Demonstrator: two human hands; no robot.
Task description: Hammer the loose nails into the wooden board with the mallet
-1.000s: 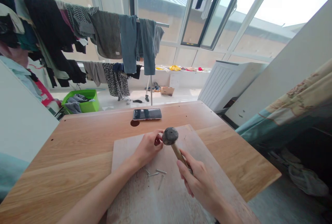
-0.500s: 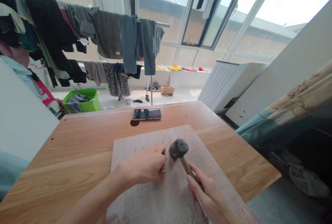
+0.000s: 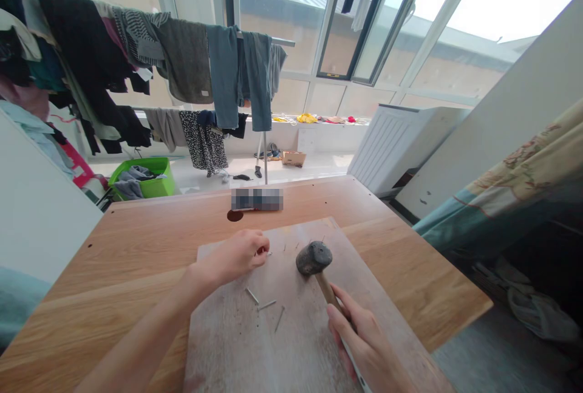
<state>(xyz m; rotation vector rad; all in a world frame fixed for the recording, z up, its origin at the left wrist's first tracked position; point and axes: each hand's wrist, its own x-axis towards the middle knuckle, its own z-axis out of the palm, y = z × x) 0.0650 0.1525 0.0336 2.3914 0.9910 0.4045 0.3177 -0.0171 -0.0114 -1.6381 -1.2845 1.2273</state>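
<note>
My right hand (image 3: 357, 335) is wrapped round the wooden handle of a mallet (image 3: 324, 287). The mallet's dark head rests on or just over a worn wooden board (image 3: 310, 350). Near the board's far left part, my left hand (image 3: 248, 251) is closed in a pinch, and the silvery end of a nail (image 3: 269, 253) pokes out of its fingers. Three loose nails (image 3: 252, 296) lie on the board between me and the left hand. Beyond the mallet head, several thin nails (image 3: 297, 245) stand upright in the board.
The board lies on a wood-grain tabletop (image 3: 150, 229). A phone (image 3: 257, 199), blurred out, lies near the far edge beside a round hole (image 3: 235, 216). Past the table are a green basket (image 3: 141, 177), hanging clothes (image 3: 186, 59) and a white cabinet (image 3: 396, 144). A curtain (image 3: 501, 180) hangs at right.
My left hand has moved away from me and to the left with the nail, uncovering the three loose nails. My right hand and the mallet have hardly moved.
</note>
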